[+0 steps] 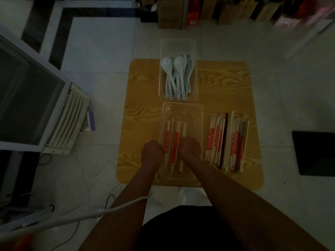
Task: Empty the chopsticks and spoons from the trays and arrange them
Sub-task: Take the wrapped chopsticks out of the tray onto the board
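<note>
Resting on wooden table (pixel 145 105): two clear trays. Far tray (pixel 178 41), filled with pale soup spoons (pixel 178 75), bowls pointing away. Near tray (pixel 183 111), with a few red-and-white sleeved chopsticks (pixel 174 138) lengthwise. Larger chopstick pile (pixel 226 140) on table just right of near tray. Left hand (pixel 152 151) curled at near tray's left wall; right hand (pixel 190 147) curled inside, over sleeved chopsticks. Grasp of either impossible to tell.

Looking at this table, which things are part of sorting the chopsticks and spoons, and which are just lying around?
Job: near tray with wrapped chopsticks; far tray of spoons; chopstick pile on the table; left hand and right hand at the near tray.
Lying about: vented white unit; cardboard boxes; white cable; black slab on the floor.
</note>
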Tool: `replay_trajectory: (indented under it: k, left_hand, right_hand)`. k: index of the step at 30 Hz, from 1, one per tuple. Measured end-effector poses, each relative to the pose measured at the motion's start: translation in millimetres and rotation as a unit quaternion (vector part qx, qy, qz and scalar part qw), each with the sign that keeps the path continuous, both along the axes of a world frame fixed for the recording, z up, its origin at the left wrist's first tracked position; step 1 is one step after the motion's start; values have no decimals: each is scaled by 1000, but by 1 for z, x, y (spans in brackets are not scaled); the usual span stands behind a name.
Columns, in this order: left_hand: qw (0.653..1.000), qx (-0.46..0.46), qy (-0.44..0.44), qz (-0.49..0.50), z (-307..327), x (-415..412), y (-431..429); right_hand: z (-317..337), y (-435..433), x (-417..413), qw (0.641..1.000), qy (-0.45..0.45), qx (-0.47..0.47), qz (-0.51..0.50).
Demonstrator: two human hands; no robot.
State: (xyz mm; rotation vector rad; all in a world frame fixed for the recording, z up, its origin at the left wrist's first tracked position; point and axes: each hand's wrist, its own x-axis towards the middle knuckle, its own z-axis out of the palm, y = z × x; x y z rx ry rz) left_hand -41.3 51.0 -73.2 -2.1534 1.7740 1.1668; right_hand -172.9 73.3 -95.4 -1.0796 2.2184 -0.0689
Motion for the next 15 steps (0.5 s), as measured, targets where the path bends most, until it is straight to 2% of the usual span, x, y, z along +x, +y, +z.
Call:
replay_trajectory:
  k: [4,9,13,15]
  left_hand:
    - [1000,-1,6,8,-1,1,0]
    - [1000,14,-2,20,-6,1,-3]
    - [999,31,-10,16,-7,4,-5]
    - [999,40,-12,19,-6,4,-6]
  right_hand:
    - [0,-3,1,1000,-18,13,-16]
    - [11,-16,-8,996,-83,30,-28]
    - [49,-37,-55,979,-195,56,24]
    - [66,-38,-92,970,-238,38,-9]
